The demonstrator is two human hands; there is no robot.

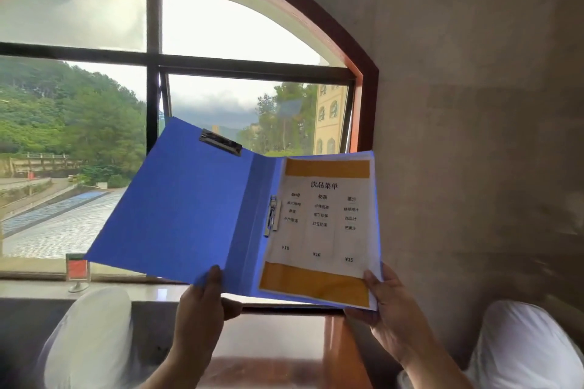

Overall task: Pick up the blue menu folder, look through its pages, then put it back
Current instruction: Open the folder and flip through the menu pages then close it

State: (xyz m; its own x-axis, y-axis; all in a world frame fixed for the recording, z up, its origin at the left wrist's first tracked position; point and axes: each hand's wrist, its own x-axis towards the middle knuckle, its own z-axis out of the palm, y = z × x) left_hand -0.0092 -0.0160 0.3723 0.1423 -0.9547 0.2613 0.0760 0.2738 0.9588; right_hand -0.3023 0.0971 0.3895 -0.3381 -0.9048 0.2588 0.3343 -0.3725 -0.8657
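The blue menu folder (189,208) is held open in the air in front of the window. Its left cover is bare blue with a metal clip (220,142) at the top. The right side carries a white menu page (322,230) with orange bands at top and bottom and printed drink names and prices. My left hand (202,303) grips the bottom edge of the left cover, thumb on the inside. My right hand (388,309) holds the bottom right corner of the pages, thumb on the page edge.
An arched window (151,73) with a dark frame fills the background, with a sill (38,287) below it. A small red sign stand (78,271) sits on the sill at the left. A reddish wooden table (278,366) lies below my hands. A plaster wall (474,104) is at the right.
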